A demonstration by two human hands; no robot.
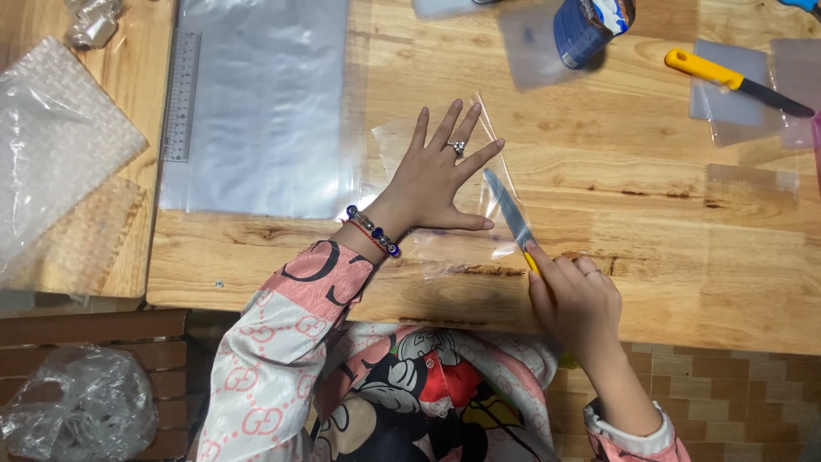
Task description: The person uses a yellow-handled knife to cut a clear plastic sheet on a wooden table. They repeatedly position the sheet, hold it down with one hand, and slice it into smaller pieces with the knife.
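Note:
My left hand (434,175) lies flat with its fingers spread on a clear plastic sheet (402,141) on the wooden table (616,214), pressing it down. It wears a ring and a beaded bracelet. My right hand (575,299) grips the yellow handle of a knife (510,212). The grey blade points away from me and rests on the plastic just right of my left thumb and forefinger.
A large clear plastic sheet (265,103) with a steel ruler (181,94) lies at the left. Bubble wrap (51,145) covers the far left. A second yellow-handled knife (735,81), small plastic pieces (744,85) and a blue tape roll (590,26) sit at the back right.

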